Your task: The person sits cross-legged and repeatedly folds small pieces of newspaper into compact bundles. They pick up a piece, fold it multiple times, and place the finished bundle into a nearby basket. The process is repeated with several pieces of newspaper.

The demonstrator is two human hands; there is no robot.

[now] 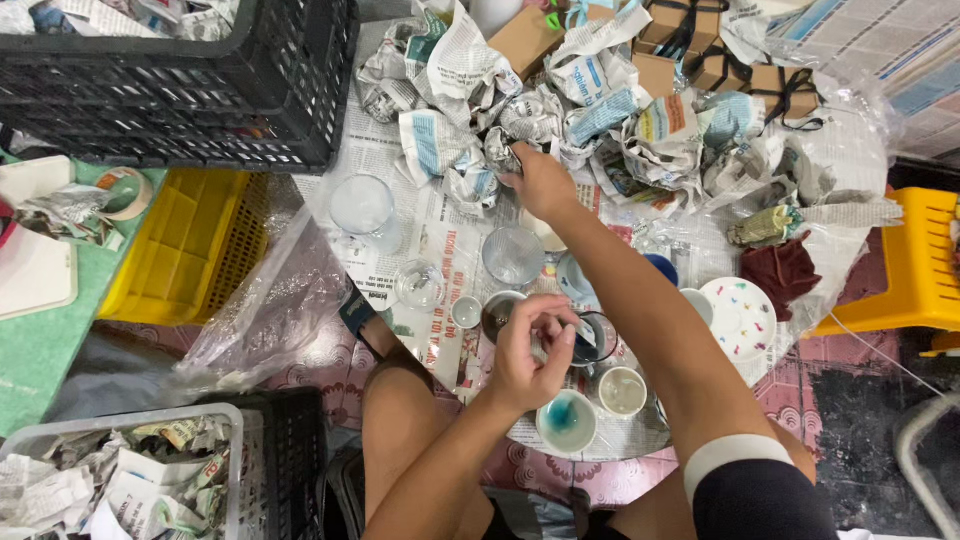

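Under left hand (535, 350), pinched on small clear glass piece (588, 338): crowded ceramic cups (622, 391); slip risks breakage. Right hand (540, 182) clamped on crumpled newspaper bundle (502, 152).

My arms are bare to the upper arm. Right arm: black sleeve (760, 500) with a broad white band at the hem. Knees bare; no rings or watch visible.
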